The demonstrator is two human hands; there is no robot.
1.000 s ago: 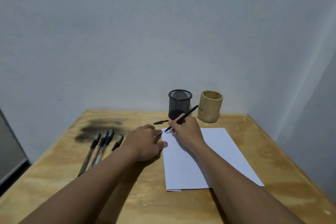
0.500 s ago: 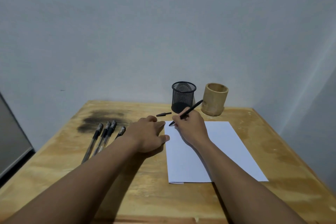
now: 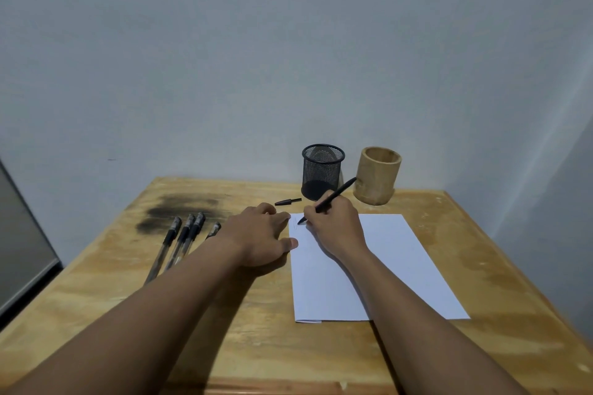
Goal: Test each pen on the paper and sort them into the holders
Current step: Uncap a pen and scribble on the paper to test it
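Right hand grips one black pen, tip on the single paper sheet; left hand rests flat, holding nothing. Four pens lie left, one cap and two holders, mesh and bamboo, behind.

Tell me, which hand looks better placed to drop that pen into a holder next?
The right hand, probably: it already grips the pen, and the mesh holder and wooden holder stand just beyond it. The left hand lies flat.

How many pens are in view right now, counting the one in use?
5. One pen is in the right hand, tip on the paper. Four pens lie left of the left hand, the last partly hidden by the arm.
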